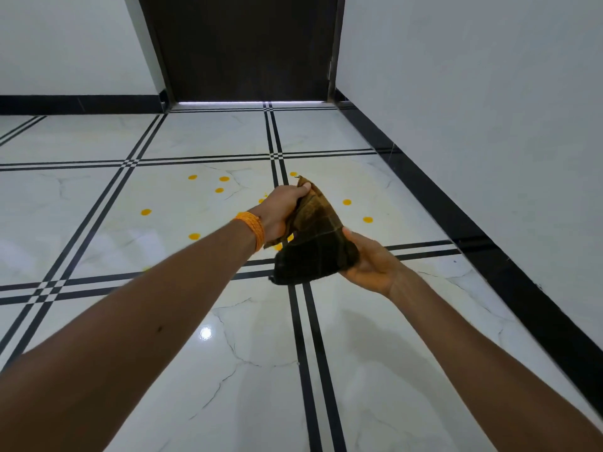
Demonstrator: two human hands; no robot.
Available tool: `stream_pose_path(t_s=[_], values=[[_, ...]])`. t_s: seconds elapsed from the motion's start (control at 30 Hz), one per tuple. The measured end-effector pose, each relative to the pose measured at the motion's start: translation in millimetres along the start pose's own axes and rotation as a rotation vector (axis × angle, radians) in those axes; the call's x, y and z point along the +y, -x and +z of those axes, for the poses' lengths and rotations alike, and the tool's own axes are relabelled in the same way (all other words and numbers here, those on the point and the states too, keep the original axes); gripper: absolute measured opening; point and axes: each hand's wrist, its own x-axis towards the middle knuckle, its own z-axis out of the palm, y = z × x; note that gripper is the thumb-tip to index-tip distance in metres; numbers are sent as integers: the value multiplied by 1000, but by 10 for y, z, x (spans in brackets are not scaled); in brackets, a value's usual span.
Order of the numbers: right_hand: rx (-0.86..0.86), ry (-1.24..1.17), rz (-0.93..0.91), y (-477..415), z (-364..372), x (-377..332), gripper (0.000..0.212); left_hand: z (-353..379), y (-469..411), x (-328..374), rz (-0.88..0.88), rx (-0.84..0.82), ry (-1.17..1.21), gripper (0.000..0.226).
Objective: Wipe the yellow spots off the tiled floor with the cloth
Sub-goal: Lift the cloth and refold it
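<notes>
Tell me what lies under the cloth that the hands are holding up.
Under the cloth, gripped by the left hand and right hand, is the tiled floor. Yellow spots dot the tiles around it, and two peek out at its left edge. Any directly beneath are covered.

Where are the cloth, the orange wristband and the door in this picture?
cloth (316, 246): head view, dark middle of the fabric.
orange wristband (253, 228): head view, middle of the band's strands.
door (248, 44): head view, centre of the dark panel.

Hemmed in on the right by white wall (473, 93) and black skirting (456, 216), blocked ahead by dark door (244, 44); open leftward across tiled floor (98, 197), around scattered yellow spots (146, 212).
</notes>
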Motion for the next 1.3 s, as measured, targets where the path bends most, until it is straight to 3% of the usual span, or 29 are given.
stream_pose_path(t_s=[0.23,0.33,0.43,0.57,0.63,0.73,0.87,0.93,1.03,1.2,1.3], values=[[24,45,-271,50,-206,-293,31,-156,24,-8,-86,123,-159,34],[39,51,-164,-46,-207,-40,36,-90,10,33,-52,128,-145,37],[60,54,-206,-56,-145,-42,27,-80,-5,43,-39,151,-212,34],[153,36,-224,21,-127,-277,47,-129,-13,5,10,157,-255,34],[234,36,-195,-38,-119,-258,48,-133,5,0,32,164,-233,34],[348,-9,-152,-83,-54,-209,41,-145,41,-3,-23,89,-144,50],[277,-7,-196,-45,-19,-340,32,-183,127,13,-124,-163,-116,72],[264,5,-224,-45,-77,-420,36,-198,156,-4,-168,-249,-211,70],[308,131,-131,-35,-132,-458,49,-235,153,-22,-154,-227,-261,56],[406,385,-6,0,-121,-474,25,-246,127,-58,-10,-180,-190,39],[424,403,-47,-22,-178,-555,36,-254,79,-129,88,-92,-177,35]])
